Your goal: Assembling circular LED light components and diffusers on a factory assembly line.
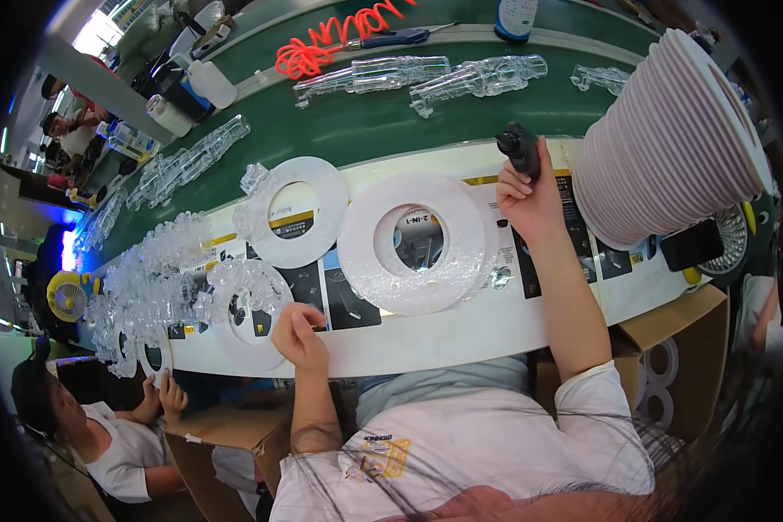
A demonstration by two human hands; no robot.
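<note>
My right hand point(528, 202) is raised over the table, its fingers wrapped around a short black hand tool point(518, 150) with a narrow tip pointing left. Below and left of it lies a thick white ring point(364, 252), apparently several stacked, with small clear bits on its front surface. My left hand point(302, 337) hovers at the table's near edge with curled fingers; whatever they might hold is hidden. Beside that hand, a white ring point(272, 344) has a clear plastic part point(250, 280) on it. Farther back, another white ring point(329, 187) touches a clear part at its left.
A tall stack of white rings point(661, 148) stands right, near a black phone point(692, 246) and fan point(729, 239). Clear plastic parts heap point(152, 287) at left; others lie on the green belt point(365, 126) near a red coiled hose point(300, 59). A co-worker point(104, 444) sits left, beside a cardboard box point(226, 426).
</note>
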